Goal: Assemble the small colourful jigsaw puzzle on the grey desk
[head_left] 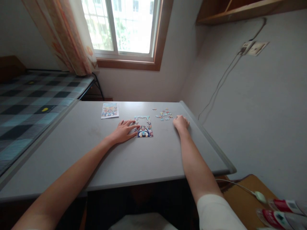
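Observation:
A partly assembled jigsaw puzzle [144, 132] lies flat on the table, with a bare gap inside its upper border. My left hand [124, 131] rests at its left edge, fingers spread and fingertips touching the pieces. Loose puzzle pieces [165, 114] lie scattered to the right of the puzzle. Just right of them is my right hand [181, 122], its fingers curled together and set down on the tabletop. Whatever those fingers may hold is hidden from view. A printed picture sheet [110, 110] lies at the back left, showing a similar blue-faced character.
The grey table [115, 169] runs to the wall on the right. A checked bed [43, 92] stands at left, a window [120, 28] behind. A charging cable [217, 84] hangs from the wall socket [255, 48]. Two bottles [275, 218] lie at lower right.

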